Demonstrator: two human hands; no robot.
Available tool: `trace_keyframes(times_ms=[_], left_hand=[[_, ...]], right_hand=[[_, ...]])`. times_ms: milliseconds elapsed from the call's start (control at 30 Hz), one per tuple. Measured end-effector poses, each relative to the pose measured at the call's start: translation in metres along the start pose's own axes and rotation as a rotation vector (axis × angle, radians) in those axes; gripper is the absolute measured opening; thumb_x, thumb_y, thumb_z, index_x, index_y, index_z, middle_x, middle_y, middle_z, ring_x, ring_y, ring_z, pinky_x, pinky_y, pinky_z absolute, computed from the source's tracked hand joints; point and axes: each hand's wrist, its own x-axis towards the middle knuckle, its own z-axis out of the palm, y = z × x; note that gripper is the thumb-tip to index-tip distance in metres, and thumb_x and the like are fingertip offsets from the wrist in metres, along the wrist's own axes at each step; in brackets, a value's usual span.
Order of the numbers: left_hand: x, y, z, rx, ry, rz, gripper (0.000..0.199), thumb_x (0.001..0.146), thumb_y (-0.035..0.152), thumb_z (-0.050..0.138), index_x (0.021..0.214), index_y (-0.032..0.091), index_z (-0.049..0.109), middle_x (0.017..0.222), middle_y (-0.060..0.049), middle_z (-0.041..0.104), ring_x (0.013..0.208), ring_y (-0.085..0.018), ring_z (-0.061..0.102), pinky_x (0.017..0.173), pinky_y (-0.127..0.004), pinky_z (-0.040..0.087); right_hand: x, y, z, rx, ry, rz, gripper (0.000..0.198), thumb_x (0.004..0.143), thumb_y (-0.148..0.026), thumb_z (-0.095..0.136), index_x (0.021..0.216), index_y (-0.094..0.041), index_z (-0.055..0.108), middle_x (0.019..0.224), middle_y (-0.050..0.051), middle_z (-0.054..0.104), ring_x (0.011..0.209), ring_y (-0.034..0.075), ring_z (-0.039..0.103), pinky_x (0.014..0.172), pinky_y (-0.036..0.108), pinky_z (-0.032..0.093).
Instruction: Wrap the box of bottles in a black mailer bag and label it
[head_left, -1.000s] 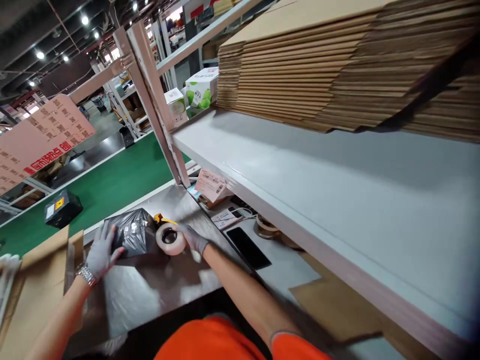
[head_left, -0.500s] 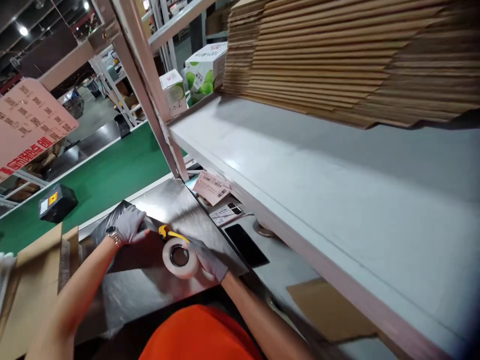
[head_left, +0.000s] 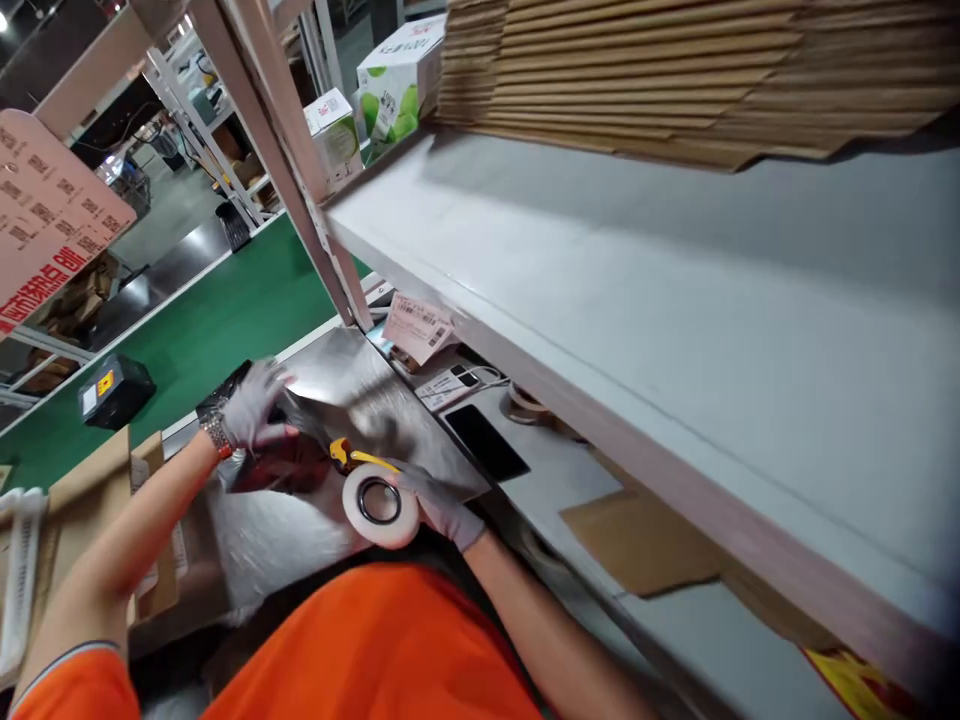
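My right hand (head_left: 442, 508), in a grey glove, is closed round a tape dispenser (head_left: 367, 461) with yellow parts, loaded with a wide roll of clear tape (head_left: 351, 505). My left hand (head_left: 251, 408), gloved and wearing a metal watch, is over a dark, shiny plastic-wrapped package (head_left: 262, 468). Its fingers are blurred, but thumb and fingers look spread apart. Part of the package is hidden beneath that hand. The package lies on a metal worktop (head_left: 330, 365), left of the tape roll.
A green conveyor belt (head_left: 225, 290) runs behind, carrying a black parcel (head_left: 116, 390). Cardboard (head_left: 82, 500) stands at left. On the right, a white shelf (head_left: 600, 260) bears stacked flat cartons (head_left: 637, 80); below it lie a phone (head_left: 487, 442) and a cardboard piece (head_left: 637, 540).
My view has tipped downward. My left hand's fingers have lifted and blurred over the package. The tape dispenser in my right hand has shifted slightly to the right.
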Motion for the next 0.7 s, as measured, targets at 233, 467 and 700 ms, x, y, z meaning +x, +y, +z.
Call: trace_keyframes(times_ms=[233, 467, 700], left_hand=[[-0.009, 0.024, 0.018, 0.061, -0.049, 0.045, 0.043, 0.091, 0.048, 0.070, 0.126, 0.024, 0.079, 0.127, -0.016, 0.078, 0.129, -0.040, 0.065, 0.131, -0.076, 0.027], [0.046, 0.044, 0.024, 0.041, 0.109, -0.406, 0.043, 0.098, 0.048, 0.061, 0.129, 0.025, 0.080, 0.138, -0.017, 0.076, 0.135, -0.043, 0.061, 0.125, -0.077, 0.033], [0.048, 0.034, 0.033, -0.038, 0.186, -0.305, 0.039, 0.100, 0.042, 0.060, 0.130, 0.028, 0.080, 0.150, -0.013, 0.076, 0.143, -0.043, 0.055, 0.126, -0.078, 0.028]], right_hand=[[-0.001, 0.037, 0.031, 0.082, 0.229, -0.050, 0.059, 0.076, -0.055, 0.090, 0.126, -0.025, 0.085, 0.126, 0.008, 0.087, 0.128, 0.036, 0.074, 0.124, 0.057, 0.052], [-0.041, 0.083, 0.089, 0.009, 0.216, -0.132, 0.062, 0.079, -0.054, 0.094, 0.133, -0.024, 0.084, 0.131, 0.009, 0.086, 0.130, 0.036, 0.074, 0.125, 0.055, 0.050], [0.030, 0.100, 0.163, -0.202, 0.212, -0.218, 0.054, 0.085, -0.058, 0.084, 0.128, -0.025, 0.086, 0.130, 0.007, 0.085, 0.122, 0.032, 0.075, 0.114, 0.047, 0.057]])
